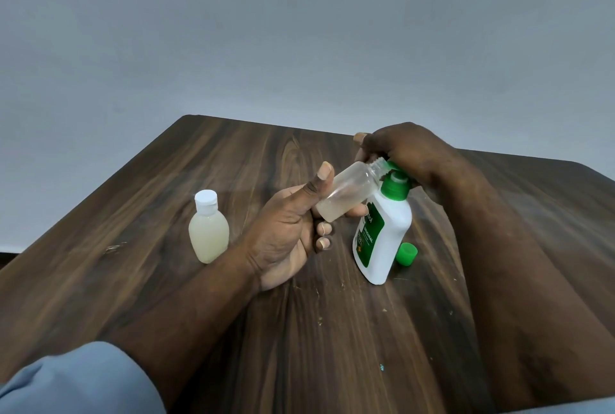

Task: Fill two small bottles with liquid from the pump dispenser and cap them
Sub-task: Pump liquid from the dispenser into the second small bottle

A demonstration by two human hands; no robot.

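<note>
Grey plain wall (299, 31) at back; dark wood-grain tabletop (332, 330) fills lower frame.

Left hand (286, 230), palm up, above tabletop. Grip: holding small open bottle (349, 192) betw. thumb and fingers. Thumb lies up along near side, fingers wrap under the base end; two lower fingertips curl in below it, not touching it.

Open bottle: clear plastic, uncapped, tilted. Base low and to the left, threaded neck up and to the right. Small amt. of cloudy pale liquid pooled at base end, rest looks empty. Neck mouth sits right at the green pump top, under the right hand.

Right hand (409, 150) arched over top of dispenser (382, 240), fingers bent down round the green pump head. Grip: closed over the pump top; how hard it presses, can't tell. Forearm runs back toward lower right.

Dispenser: white body, green label, green collar, standing on tabletop, leaning slightly in this wide view. Spout itself mostly hidden by fingers and bottle neck.

Green cap (406, 253) loose on tabletop, just beside dispenser base, right side.

Filled bottle (208, 230) upright well left of the left hand, not touched. Cloudy pale liquid approx. to shoulder, white flip cap on.

Blue-grey sleeve (83, 380) at bottom left corner.
</note>
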